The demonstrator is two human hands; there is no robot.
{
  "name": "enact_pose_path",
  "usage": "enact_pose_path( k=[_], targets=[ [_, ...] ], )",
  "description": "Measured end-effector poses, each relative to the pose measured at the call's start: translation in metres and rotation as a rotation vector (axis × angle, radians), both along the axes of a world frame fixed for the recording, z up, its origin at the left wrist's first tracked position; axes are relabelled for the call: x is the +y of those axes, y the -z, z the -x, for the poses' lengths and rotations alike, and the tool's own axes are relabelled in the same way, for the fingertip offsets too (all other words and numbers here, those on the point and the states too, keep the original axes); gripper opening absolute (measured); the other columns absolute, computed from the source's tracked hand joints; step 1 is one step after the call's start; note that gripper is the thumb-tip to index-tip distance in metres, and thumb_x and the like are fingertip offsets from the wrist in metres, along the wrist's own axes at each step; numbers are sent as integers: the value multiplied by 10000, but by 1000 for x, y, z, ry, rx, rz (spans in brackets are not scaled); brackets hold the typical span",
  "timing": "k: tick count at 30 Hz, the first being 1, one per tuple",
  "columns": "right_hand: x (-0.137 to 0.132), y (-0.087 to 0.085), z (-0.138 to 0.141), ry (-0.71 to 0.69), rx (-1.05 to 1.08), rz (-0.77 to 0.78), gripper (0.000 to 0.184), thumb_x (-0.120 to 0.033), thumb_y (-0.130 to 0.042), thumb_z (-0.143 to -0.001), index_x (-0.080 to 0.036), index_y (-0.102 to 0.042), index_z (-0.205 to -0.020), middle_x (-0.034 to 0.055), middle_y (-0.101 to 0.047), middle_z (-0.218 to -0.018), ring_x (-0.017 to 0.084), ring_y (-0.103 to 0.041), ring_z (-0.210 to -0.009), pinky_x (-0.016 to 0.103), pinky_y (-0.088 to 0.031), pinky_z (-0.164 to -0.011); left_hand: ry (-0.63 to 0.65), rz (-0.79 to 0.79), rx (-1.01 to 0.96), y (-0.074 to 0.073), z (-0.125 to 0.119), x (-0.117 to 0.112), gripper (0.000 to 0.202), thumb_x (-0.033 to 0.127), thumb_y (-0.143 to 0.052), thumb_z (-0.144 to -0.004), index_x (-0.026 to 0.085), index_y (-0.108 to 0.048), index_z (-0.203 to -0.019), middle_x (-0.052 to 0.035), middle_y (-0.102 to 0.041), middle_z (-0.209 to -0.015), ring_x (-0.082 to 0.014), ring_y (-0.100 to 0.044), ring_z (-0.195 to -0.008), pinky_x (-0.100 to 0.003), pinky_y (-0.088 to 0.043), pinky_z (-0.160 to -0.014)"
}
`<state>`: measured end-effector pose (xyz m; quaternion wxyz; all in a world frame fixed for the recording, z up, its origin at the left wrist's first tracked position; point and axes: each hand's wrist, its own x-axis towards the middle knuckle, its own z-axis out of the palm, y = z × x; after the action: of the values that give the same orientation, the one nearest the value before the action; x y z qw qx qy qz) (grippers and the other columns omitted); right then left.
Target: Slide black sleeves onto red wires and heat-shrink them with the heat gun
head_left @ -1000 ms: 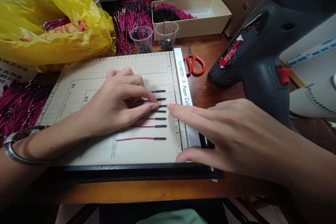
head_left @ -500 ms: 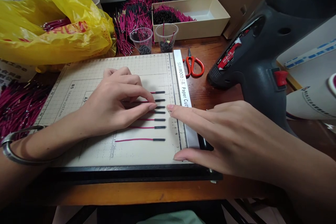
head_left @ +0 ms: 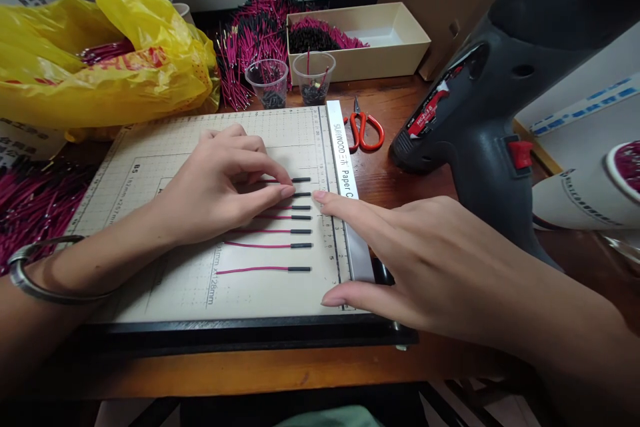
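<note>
Several short magenta wires with black sleeves on their right ends lie in a row, roughly parallel, on a cream paper cutter board (head_left: 165,287). My left hand (head_left: 220,180) rests over the row, thumb and index finger pinched on a wire (head_left: 302,195), the second from the far end. Its black sleeve sticks out to the right of the fingertips. Beside that sleeve's tip, my right hand (head_left: 420,260) holds its index finger stretched out, the thumb spread apart near the board's front right. Nearest me lies a wire (head_left: 260,270) apart from the others.
A grey heat gun (head_left: 465,113) stands at the right, close to red-handled scissors (head_left: 367,132). Behind the board are two plastic cups (head_left: 314,80), a cardboard box (head_left: 390,63) and a heap of wires (head_left: 250,33). A yellow bag (head_left: 160,73) covers the back left.
My left pinch has moved one wire farther from me, and my right index fingertip has followed to that sleeve's end. The whole view has shifted slightly.
</note>
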<state>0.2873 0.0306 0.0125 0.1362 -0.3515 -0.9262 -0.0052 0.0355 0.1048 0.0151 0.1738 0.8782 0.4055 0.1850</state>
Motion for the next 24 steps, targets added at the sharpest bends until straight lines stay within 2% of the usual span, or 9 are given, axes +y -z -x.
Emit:
enact_pose_path(
  k=[8,16,24],
  targets=[
    [2,1,-2,-10,-2,-9,698,-648,-548,-969,-43,-590,-1316,41,-763,-970,171,-662,-583,334,-353,-492,4,23,45,0,0,0,254,426,-633,-892,254,-778,-773,-20,-641,-675,-188,-506,-743,-370,-299,-729],
    [1,0,0,-11,0,7,695,-647,-540,-974,-41,-599,-1307,42,-760,-926,180,-673,-587,331,-338,-488,15,37,12,1,0,-1,231,399,-642,-884,257,-773,-757,-4,-642,-675,-172,-499,-737,-363,-305,-750],
    [2,0,-1,-22,19,17,751,-701,-451,-984,-38,-608,-1299,46,-760,-929,178,-663,-580,331,-361,-496,31,22,9,2,1,0,226,404,-648,-900,265,-783,-784,-1,-645,-685,-169,-494,-735,-348,-310,-734]
  ],
)
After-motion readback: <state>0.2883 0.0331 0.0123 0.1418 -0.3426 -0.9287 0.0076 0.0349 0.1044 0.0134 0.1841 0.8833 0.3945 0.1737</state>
